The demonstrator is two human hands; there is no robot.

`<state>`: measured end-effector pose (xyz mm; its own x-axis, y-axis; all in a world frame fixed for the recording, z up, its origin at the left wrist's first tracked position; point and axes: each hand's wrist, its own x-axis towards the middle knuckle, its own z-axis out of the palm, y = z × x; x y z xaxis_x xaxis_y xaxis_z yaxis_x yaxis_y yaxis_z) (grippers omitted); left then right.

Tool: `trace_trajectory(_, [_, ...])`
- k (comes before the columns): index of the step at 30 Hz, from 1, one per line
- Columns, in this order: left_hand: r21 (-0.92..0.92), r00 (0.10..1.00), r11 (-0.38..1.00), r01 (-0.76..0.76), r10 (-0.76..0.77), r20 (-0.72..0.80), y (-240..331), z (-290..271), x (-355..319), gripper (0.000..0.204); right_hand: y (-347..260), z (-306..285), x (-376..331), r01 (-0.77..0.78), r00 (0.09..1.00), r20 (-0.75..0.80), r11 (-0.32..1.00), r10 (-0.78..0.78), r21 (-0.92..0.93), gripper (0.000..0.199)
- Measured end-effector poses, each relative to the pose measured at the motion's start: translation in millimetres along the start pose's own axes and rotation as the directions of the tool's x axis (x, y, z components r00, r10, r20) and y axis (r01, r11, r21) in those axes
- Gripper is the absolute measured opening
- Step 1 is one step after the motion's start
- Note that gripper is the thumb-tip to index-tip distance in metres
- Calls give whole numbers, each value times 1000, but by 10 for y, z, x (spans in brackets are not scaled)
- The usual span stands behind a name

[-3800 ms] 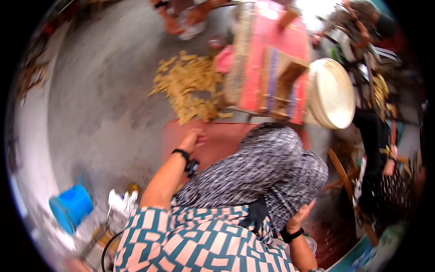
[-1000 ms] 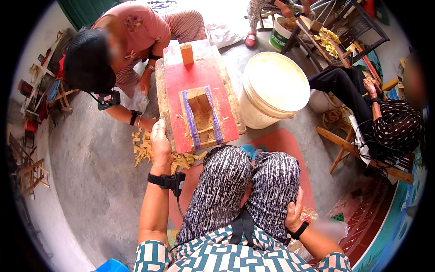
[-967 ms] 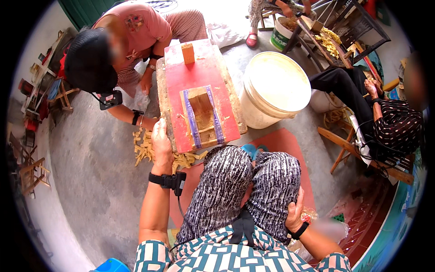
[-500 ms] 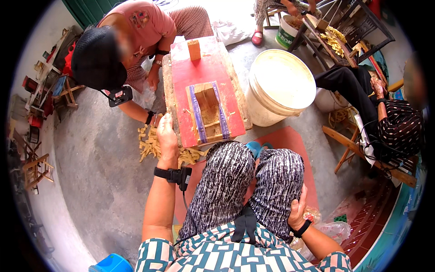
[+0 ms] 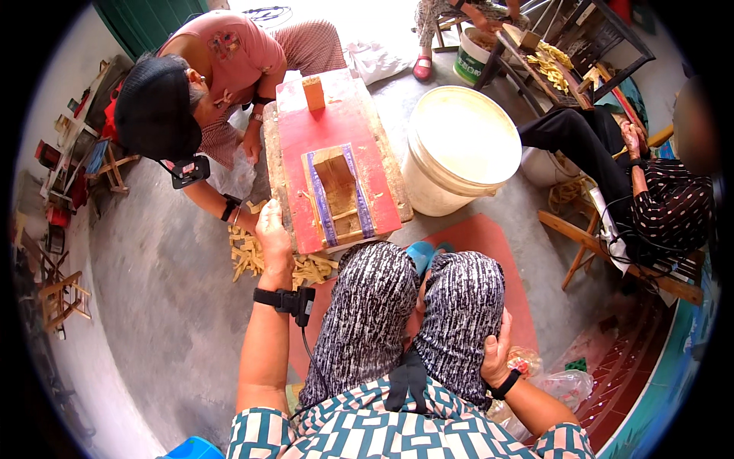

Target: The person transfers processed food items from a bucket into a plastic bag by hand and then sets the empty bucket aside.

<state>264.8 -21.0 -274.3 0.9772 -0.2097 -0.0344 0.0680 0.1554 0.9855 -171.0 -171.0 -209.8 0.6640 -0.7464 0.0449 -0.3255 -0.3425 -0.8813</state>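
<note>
Wooden pieces (image 5: pixel 248 256) partly hidden behind left hand (image 5: pixel 273 239).

Grey concrete floor (image 5: pixel 160 306) spreads left; a dark green door (image 5: pixel 149 23) stands far left, small wooden stools (image 5: pixel 57 294) along the left wall, daylight brightening the far side.

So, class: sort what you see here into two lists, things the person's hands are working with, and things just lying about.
In hand:
left hand on the red workbench edge
wood pieces beside it
right hand on the knee

Lying about:
white bucket
blue slipper
plastic bag
</note>
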Motion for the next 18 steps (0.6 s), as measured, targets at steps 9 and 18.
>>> trace_trajectory(9, [133,1000,991,4,-2,-10,98,23,-50,35,-202,-29,66,1,1000,-1,1000,-1,-3,81])
trace_trajectory(18, [238,995,968,-80,93,-43,0,36,24,35,-79,-24,29,21,1000,-4,1000,-21,-13,79])
